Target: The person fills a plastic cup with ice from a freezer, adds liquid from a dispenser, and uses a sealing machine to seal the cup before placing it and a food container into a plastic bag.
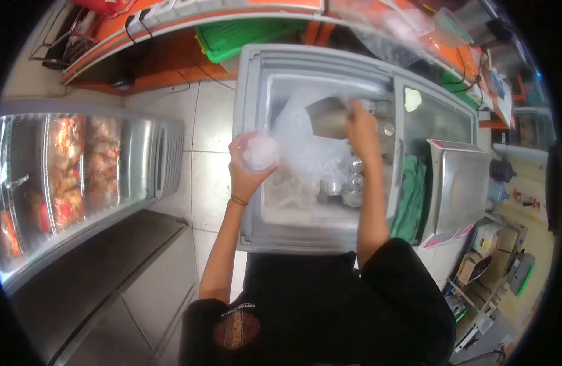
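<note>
I stand over an open chest freezer [251, 152]. My left hand [247, 163] grips a clear plastic cup [261, 152] filled with ice, held above the freezer's left rim. My right hand [361, 129] is closed on the handle of a metal scoop [327, 117], which is raised over a large clear plastic bag of ice [305, 149] inside the freezer. Bottles or cans [353, 182] lie in the freezer below my right forearm.
A glass display case [73, 177] with packaged food stands at the left. A green cloth [410, 198] and a metal scale [461, 183] lie on the right. Orange shelving [165, 24] and a green crate [244, 33] are beyond the freezer.
</note>
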`<state>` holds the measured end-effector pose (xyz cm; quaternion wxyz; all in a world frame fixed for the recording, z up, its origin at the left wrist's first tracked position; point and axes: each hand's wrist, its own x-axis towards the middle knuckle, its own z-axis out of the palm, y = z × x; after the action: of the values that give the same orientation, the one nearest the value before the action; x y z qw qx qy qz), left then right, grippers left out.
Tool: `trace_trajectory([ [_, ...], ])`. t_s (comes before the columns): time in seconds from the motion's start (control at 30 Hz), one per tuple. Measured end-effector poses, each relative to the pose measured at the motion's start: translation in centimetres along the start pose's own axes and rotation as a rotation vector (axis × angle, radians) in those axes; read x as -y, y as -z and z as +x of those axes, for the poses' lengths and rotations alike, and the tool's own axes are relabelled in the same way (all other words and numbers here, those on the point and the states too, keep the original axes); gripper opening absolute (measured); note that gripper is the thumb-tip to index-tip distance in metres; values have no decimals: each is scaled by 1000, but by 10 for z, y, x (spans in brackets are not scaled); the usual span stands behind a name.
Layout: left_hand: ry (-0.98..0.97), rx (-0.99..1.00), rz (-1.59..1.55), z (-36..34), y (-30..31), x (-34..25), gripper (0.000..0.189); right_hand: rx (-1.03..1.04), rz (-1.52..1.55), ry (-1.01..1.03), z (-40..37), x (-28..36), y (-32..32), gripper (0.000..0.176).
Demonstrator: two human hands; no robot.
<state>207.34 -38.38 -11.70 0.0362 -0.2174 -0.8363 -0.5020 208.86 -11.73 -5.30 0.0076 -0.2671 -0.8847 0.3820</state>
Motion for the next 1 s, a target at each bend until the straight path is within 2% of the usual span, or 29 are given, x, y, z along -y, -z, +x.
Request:
trace_trajectory([
  [0.03, 103, -30, -197, -3, 0, -7, 91, 141, 73, -193, 9, -18, -13, 35],
  [0.07, 82, -14, -205, -6, -2, -14, 91, 115, 82, -200, 7, -40, -22, 35],
  [0.13, 171, -132, -392, -7, -2, -26, 89, 290, -191, -244, 6, -75, -31, 38],
  [0.17, 59, -45, -209, -3, 8, -41, 89, 268, -180, -247, 1, -89, -25, 38],
  [0.23, 56, -28, -200, -5, 19, -58, 88, -221, -270, -86, -28, -120, -5, 34],
  [0.33, 46, 10, -213, -15, 13, -72, 87, -437, -405, -247, -67, -141, 40, 28],
  [0.4, 30, 17, -212, -23, 7, -80, 87, -426, -429, -334, -80, -155, 58, 27],
  [0.47, 59, 41, -203, -36, 3, -76, 87, -432, -451, -281, -86, -167, 61, 27],
  [0.63, 96, 38, -239, -66, 12, -86, 86, -457, -587, -116, -72, -184, 45, 15],
  [0.73, 69, -13, -161, -87, 32, -83, 86, -523, -605, -105, -67, -179, 43, 11],
  [0.8, 60, -21, -142, -99, 46, -76, 86, -298, -424, -67, -72, -170, 33, 13],
  [0.83, 87, -29, -125, -106, 53, -73, 87, -122, -486, -36, -77, -156, -18, 19],
  [0.87, 137, -10, -137, -112, 65, -75, 88, -248, -342, 497, -84, -158, -80, 18],
  [0.9, 181, 5, -150, -115, 77, -82, 88, -65, -356, 189, -93, -107, -115, 18],
  [0.93, 162, -7, -127, -120, 95, -87, 88, -149, -228, 134, -102, -73, -134, 16],
  [1.0, 150, -78, -45, -139, 135, -91, 87, -195, -103, 155, -108, -33, -135, 15],
])
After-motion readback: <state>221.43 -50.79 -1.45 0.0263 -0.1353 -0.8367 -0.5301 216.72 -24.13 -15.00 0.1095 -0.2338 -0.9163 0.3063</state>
